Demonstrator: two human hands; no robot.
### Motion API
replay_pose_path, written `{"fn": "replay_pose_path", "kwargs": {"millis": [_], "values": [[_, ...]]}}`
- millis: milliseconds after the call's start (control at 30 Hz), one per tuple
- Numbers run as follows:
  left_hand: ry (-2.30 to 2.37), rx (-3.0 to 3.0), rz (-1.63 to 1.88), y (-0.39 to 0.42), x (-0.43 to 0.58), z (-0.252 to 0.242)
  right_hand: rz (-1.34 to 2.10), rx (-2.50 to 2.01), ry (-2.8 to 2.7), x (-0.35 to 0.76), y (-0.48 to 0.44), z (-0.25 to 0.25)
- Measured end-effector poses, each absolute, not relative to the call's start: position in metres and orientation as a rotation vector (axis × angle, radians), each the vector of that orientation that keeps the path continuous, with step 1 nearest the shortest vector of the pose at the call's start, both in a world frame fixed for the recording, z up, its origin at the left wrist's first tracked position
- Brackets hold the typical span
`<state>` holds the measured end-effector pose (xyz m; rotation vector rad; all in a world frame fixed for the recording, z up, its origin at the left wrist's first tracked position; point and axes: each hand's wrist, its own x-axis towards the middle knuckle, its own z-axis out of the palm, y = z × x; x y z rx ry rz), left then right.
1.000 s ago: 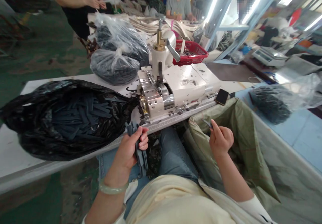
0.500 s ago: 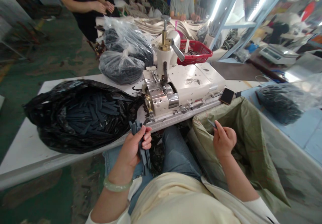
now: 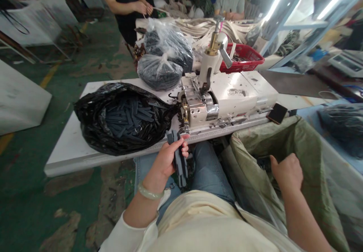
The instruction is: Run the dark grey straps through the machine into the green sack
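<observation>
My left hand (image 3: 170, 156) is closed around a bundle of dark blue-grey strips (image 3: 180, 163), held upright above my lap in front of the machine. My right hand (image 3: 287, 172) is over the mouth of a green woven sack (image 3: 314, 157), its thumb apart from the bent fingers and no strip showing in it. Dark pieces lie down inside the sack, partly hidden. Left of the machine, a black plastic bag (image 3: 93, 140) lies open on the table with many loose strips (image 3: 127, 116) inside. The cream-coloured skiving-type machine (image 3: 235, 93) has a metal head facing me.
A phone (image 3: 277, 113) lies at the table's right edge. Clear bags of dark pieces (image 3: 160, 72) and a red basket (image 3: 246, 57) stand behind. Two co-workers are across the table, one with hands (image 3: 144, 8) on a pale strip. A blue surface (image 3: 343, 131) borders the sack.
My right hand has moved from the sack's near rim to over its opening, and the strip it pinched no longer shows. My left hand still holds the bundle. The view has turned left.
</observation>
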<state>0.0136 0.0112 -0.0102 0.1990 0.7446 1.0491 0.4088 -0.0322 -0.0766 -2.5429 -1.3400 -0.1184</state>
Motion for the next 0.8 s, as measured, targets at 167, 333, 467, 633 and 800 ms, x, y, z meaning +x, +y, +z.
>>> {"fn": "replay_pose_path", "kwargs": {"millis": [167, 333, 467, 633, 800], "values": [[0.906, 0.209, 1.103, 0.012, 0.028, -0.019, 1.326, -1.626, -1.276, 0.287, -0.021, -0.044], [0.965, 0.326, 1.249, 0.007, 0.032, -0.021, 1.952, -1.15, -1.314, 0.168, -0.024, -0.04], [0.965, 0.358, 1.224, 0.0, 0.022, -0.02, 2.069, -1.057, -1.106, 0.152, -0.02, -0.044], [1.084, 0.342, 1.171, -0.001, 0.017, -0.02, 2.283, -0.859, -0.922, 0.162, -0.017, -0.041], [1.129, 0.424, 1.205, 0.0, 0.021, -0.019, 2.23, -0.949, -1.202, 0.168, -0.007, -0.038]]}}
